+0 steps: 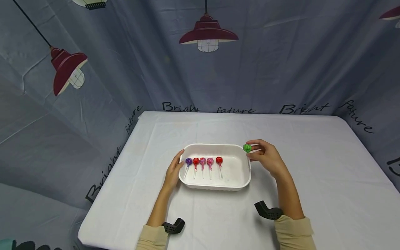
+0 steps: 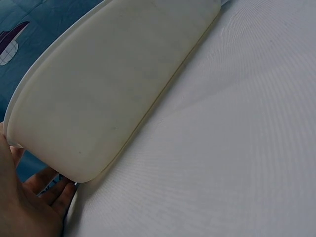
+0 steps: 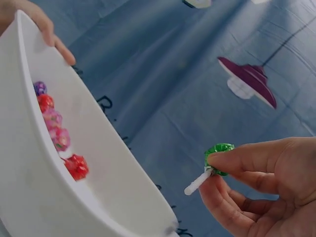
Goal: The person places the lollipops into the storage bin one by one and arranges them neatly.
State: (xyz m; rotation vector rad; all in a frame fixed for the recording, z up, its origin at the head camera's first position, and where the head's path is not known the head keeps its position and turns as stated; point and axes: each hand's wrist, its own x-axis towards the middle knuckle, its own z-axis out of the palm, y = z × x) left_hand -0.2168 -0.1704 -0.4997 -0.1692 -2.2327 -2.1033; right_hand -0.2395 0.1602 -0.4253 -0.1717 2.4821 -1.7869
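A white tray (image 1: 232, 177) stands on the table with several wrapped lollipops in a row inside it. From left to right come a purple lollipop (image 1: 189, 161), a red one (image 1: 196, 161), two pink ones and, a little apart, another red lollipop (image 1: 219, 160). My left hand (image 1: 172, 173) grips the tray's left end, thumb at the rim and fingers round the outer wall (image 2: 74, 153). Between thumb and fingertips, my right hand (image 1: 265, 156) pinches a green lollipop (image 3: 219, 150) by its wrapped head, close to the tray's right rim. Its short white stick (image 3: 197, 182) points away from the palm.
A white cloth covers the table (image 1: 312, 156). Behind it hangs a blue-grey curtain (image 1: 265, 69) printed with red lamps and lettering. Each wrist wears a black camera mount, the right mount (image 1: 268, 211) being over the table's front part.
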